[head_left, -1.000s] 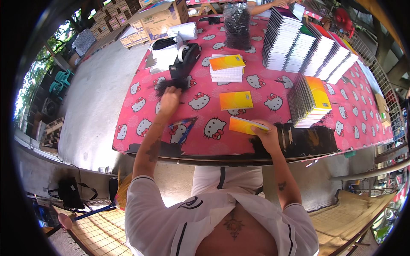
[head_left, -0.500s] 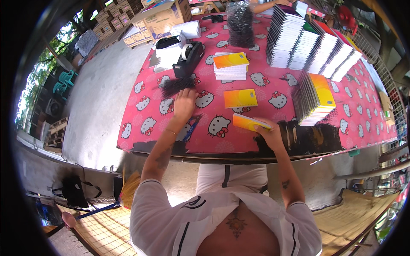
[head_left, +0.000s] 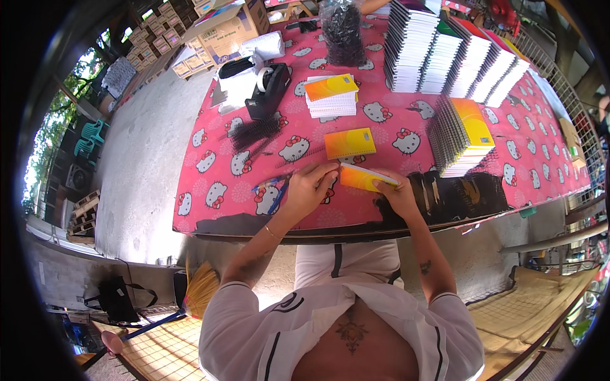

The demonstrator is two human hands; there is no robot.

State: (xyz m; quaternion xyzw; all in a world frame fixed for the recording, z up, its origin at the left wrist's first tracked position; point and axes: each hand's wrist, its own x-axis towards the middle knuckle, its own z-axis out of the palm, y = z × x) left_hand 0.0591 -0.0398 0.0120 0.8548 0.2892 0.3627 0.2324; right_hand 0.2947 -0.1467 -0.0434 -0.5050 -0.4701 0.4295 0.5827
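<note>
My right hand (head_left: 399, 192) grips a small yellow-orange notepad (head_left: 359, 178) at its right end, just above the table's near edge. Close to the pad's left end, my left hand (head_left: 310, 188) has its fingers pinched together. A thin, blurred dark strand, looking like a black plastic binding coil, shows by those fingertips. A loose heap of black binding coils (head_left: 254, 132) lies farther left. Just beyond the held pad, another yellow notepad (head_left: 350, 143) rests flat, with holes along its near edge. Blue pens (head_left: 277, 197) lie beside my left wrist.
A black tape dispenser (head_left: 268, 92) stands beyond the coils. Near it is a stack of unbound pads (head_left: 332, 105). Coil-bound yellow notepads (head_left: 467, 136) are piled at right, before tall notebook stacks (head_left: 410, 51). A bag of black coils (head_left: 343, 35) stands at the back.
My left hand has moved from the coil heap rightward and nearer, up to the held notepad's left end. My right hand keeps hold of the pad. The view has shifted slightly.
</note>
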